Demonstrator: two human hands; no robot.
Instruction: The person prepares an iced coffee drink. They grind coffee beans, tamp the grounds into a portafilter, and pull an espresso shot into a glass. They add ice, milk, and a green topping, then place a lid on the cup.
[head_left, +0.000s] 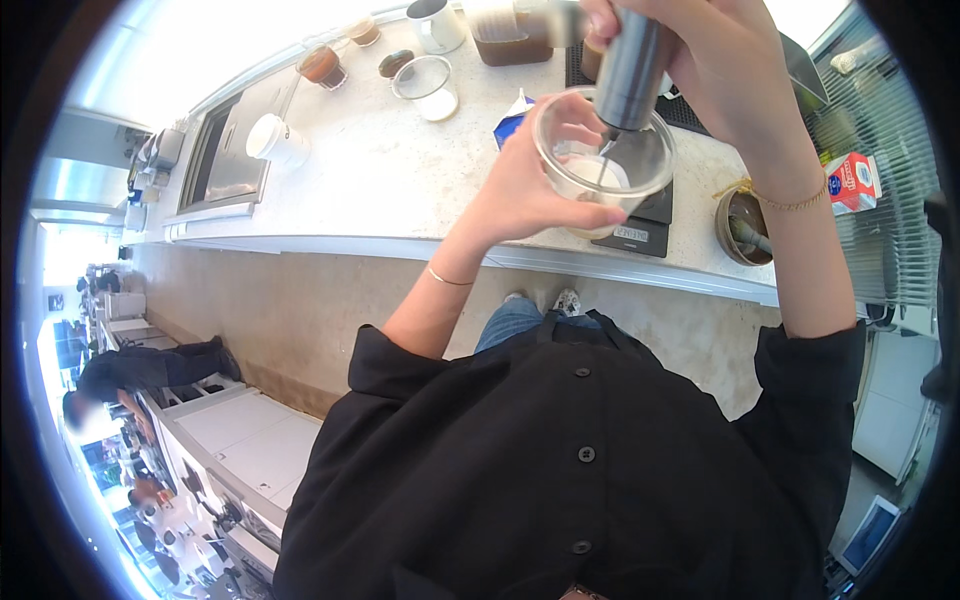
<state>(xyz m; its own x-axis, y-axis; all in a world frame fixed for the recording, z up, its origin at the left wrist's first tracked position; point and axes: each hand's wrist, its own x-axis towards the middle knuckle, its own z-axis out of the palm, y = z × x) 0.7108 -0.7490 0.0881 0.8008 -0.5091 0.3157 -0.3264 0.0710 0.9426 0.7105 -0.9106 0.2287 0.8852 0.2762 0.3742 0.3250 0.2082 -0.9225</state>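
My left hand (525, 184) grips a clear cup (652, 169) with white liquid (592, 171) low inside it, tilted above the counter's front edge. A metal handheld frother (628, 71) is held from above in my right hand (712, 67), its thin shaft reaching down into the cup. Behind and below the cup lies a black digital scale (646, 229) with a lit display. A blue and white carton (513, 124) stands behind my left hand, partly hidden by it.
On the pale counter (360, 180) stand a clear cup with white contents (437, 101), a white tub (276, 141), a glass of brown liquid (322, 67), a metal pitcher (435, 26) and a brown-filled container (514, 45). A bowl (739, 225) and red carton (853, 184) are rightward. A person (150, 367) works at far left.
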